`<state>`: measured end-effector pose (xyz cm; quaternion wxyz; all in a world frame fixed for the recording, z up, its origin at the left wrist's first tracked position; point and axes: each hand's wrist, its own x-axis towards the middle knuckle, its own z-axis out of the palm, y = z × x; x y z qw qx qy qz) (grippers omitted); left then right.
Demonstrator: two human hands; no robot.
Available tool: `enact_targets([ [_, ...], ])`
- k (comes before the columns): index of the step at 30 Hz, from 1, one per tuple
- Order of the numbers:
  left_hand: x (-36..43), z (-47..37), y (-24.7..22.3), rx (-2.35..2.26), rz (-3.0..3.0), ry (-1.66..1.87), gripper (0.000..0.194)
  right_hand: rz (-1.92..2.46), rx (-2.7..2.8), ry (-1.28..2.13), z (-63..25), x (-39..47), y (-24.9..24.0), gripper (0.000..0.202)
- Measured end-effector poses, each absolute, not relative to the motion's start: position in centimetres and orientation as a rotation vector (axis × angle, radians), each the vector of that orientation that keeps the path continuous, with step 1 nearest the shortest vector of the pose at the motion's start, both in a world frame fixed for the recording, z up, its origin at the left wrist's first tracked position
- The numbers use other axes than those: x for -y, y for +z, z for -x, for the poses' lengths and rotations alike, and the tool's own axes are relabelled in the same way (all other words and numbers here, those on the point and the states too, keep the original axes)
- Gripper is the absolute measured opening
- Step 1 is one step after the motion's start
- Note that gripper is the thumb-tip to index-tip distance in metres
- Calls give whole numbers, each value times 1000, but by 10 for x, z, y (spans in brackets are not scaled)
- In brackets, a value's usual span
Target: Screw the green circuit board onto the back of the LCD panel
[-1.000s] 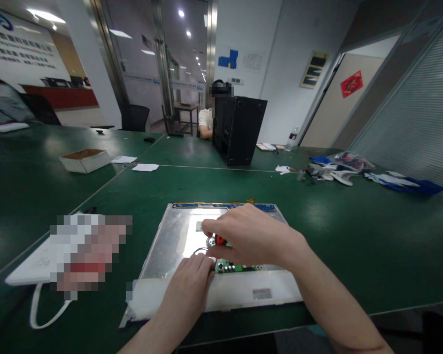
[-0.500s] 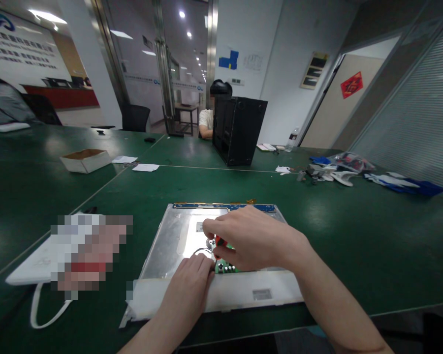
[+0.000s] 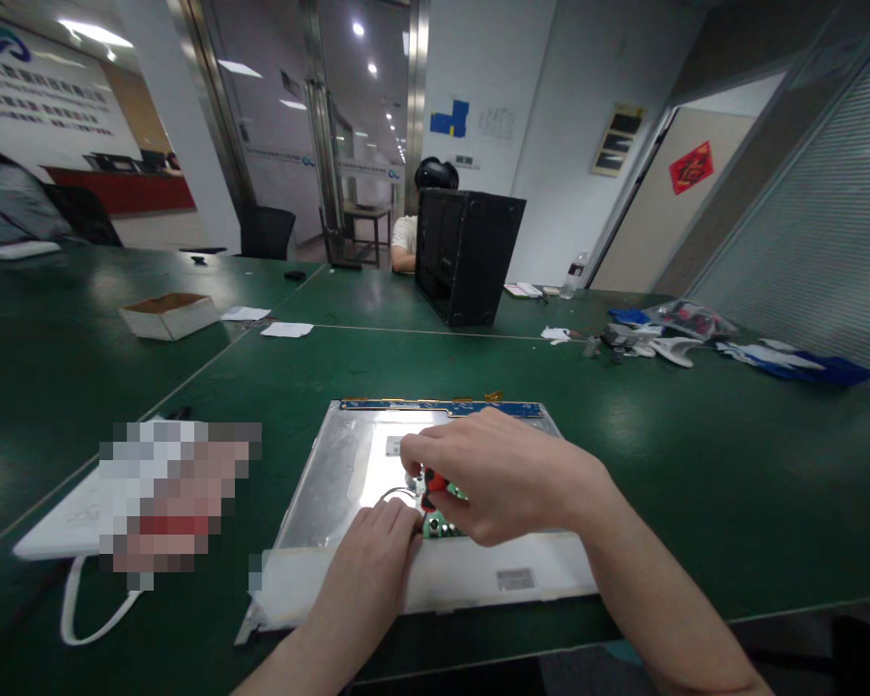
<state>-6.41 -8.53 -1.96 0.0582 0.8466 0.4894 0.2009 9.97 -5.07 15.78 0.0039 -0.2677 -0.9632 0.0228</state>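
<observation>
A silver display panel (image 3: pixel 330 503) lies flat in front of me, its lower edge covered by a white strip (image 3: pixel 478 572). On the panel is a small green circuit board (image 3: pixel 449 525), partly hidden under my hands. My right hand (image 3: pixel 497 474) is closed around a red and black screwdriver (image 3: pixel 433 483), which points down at the board's left part. Just left of the screwdriver, my left hand (image 3: pixel 377 551) rests on the panel with fingers bent and pressed together at the board's edge. What its fingertips hold, if anything, is hidden. A thin dark cable (image 3: pixel 397 491) curves above them.
At left lies a white device (image 3: pixel 65 512) with a cable loop, partly pixelated. Farther off are an open cardboard box (image 3: pixel 170 317), paper sheets (image 3: pixel 287 330) and a black computer case (image 3: pixel 471 256), with a person behind it. Gloves (image 3: pixel 790 358) and loose parts (image 3: pixel 627 338) lie at right.
My right hand has turned slightly around the screwdriver, its thumb shifting so more of the red handle shows. My left hand and the panel stay in place.
</observation>
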Motion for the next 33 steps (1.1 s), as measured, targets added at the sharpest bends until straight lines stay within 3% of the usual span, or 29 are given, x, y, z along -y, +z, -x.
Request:
enact_targets([
  [26,86,64,-14,-1492,-2508,554,13,986,2992,0,-96,46,154,15],
  [33,85,63,-17,-1483,-2540,603,14,901,3000,117,-100,51,157,14],
])
